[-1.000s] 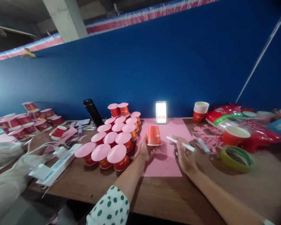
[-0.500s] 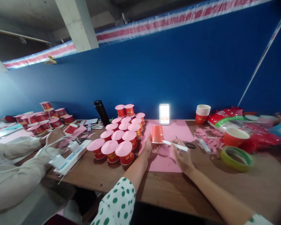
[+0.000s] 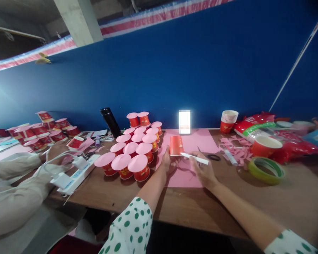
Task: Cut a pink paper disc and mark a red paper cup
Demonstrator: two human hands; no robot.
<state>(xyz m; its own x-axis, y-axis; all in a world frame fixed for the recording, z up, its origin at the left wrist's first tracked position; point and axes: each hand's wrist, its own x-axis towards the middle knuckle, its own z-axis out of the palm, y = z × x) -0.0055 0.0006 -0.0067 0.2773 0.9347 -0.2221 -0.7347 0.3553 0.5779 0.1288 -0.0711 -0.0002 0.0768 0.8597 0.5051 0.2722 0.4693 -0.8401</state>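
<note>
My left hand (image 3: 167, 163) is closed round the lower side of a red paper cup (image 3: 176, 145), which stands upside down with its white rim at the bottom. In my right hand (image 3: 202, 173) is a slim white pen (image 3: 197, 158), its tapered tip at the cup's rim; whether it touches cannot be made out. Both hands are over a pink paper sheet (image 3: 180, 181) on the table. Black-handled scissors (image 3: 214, 157) lie just right of the pen, partly hidden by my right hand. Left of my left arm stand several red cups topped with pink paper discs (image 3: 137, 163).
A stack of paper cups (image 3: 228, 122), pink paper scraps (image 3: 234, 148), a roll of tape (image 3: 266, 171) and red plastic packs (image 3: 257, 123) are on the right. Left are a power strip (image 3: 81, 176), a black flask (image 3: 110, 121) and a co-worker's arm (image 3: 18, 190). A bright phone-like screen (image 3: 184, 122) stands behind.
The camera view has shifted slightly, so the whole scene sits a bit higher and further left. My hands keep the same hold on the cup and the pen.
</note>
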